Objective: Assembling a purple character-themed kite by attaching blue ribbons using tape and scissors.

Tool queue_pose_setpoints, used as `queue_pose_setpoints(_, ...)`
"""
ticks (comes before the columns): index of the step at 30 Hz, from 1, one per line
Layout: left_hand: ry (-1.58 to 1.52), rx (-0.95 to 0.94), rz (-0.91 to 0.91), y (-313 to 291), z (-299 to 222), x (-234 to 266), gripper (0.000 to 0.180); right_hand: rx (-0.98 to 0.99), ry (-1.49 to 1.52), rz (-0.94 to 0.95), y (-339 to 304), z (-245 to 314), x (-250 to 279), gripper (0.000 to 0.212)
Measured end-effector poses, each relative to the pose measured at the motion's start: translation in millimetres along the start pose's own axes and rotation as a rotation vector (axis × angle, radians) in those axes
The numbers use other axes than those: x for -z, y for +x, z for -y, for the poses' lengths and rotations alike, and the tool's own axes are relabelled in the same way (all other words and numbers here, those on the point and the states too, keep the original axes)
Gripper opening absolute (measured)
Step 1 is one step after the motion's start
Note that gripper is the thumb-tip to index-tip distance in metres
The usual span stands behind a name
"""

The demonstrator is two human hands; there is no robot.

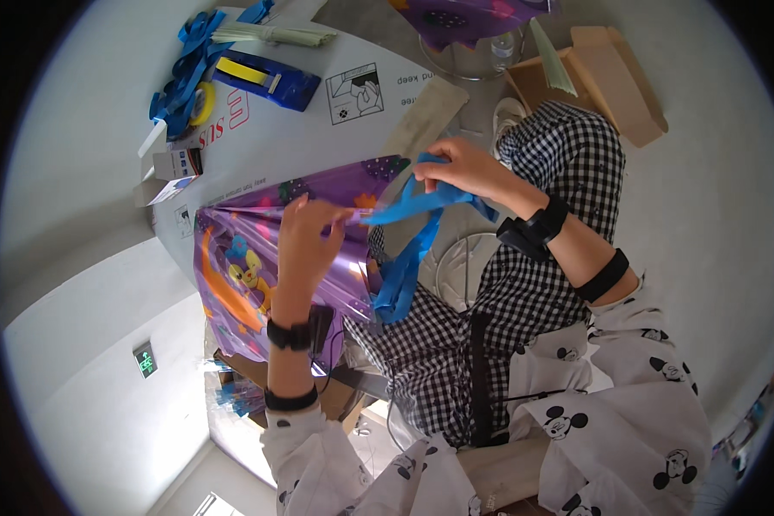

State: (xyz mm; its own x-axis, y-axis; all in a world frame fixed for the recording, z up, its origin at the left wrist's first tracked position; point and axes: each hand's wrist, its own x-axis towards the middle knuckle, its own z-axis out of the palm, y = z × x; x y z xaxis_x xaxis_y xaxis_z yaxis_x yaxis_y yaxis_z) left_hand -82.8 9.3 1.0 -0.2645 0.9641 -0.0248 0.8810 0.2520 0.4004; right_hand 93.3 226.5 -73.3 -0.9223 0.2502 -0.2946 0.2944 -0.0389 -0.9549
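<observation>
A shiny purple printed foil (pixel 232 279) with a cartoon figure and orange shapes drapes over the near edge of the table. My left hand (pixel 310 241) is closed, its fingertips pinching a gathered, narrow part of the foil; the fingertips are slightly blurred. A blue ribbon (pixel 413 262) runs from beside that pinch to my right hand (pixel 464 168), and one length of it hangs in a loop over my lap. My right hand is closed on the ribbon, with a short tail below the fingers. Whether the ribbon goes around the foil I cannot tell.
On the table (pixel 292 142) lie a blue tape dispenser (pixel 267 80), a yellow tape roll (pixel 202 103), more blue ribbon (pixel 185 73) and a bundle of pale sticks (pixel 271 34). A small box (pixel 176 163) stands at its left edge. An open cardboard box (pixel 615 86) is at the upper right.
</observation>
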Motion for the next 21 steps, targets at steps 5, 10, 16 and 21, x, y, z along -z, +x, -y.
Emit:
queue_pose_setpoints(5, -0.019, 0.063, -0.034, -76.6, -21.3, 15.1, 0.023, -0.211, 0.205, -0.008, 3.6, -0.9, -0.6, 0.026)
queue_pose_setpoints(10, -0.027, 0.080, -0.089, -133.5, -22.6, 12.7, 0.031, -0.204, 0.269, -0.027, 4.1, -12.0, -3.9, 0.025)
queue_pose_setpoints(16, 0.040, 0.242, 0.264, -185.4, 2.0, 0.2, 0.034, -0.147, 0.353, 0.000, 7.9, -6.9, -16.0, 0.027)
queue_pose_setpoints(21, -0.555, 0.443, 0.238, -70.1, -4.5, -5.4, 0.023, -0.138, 0.600, 0.103, 11.7, 2.6, -24.5, 0.028)
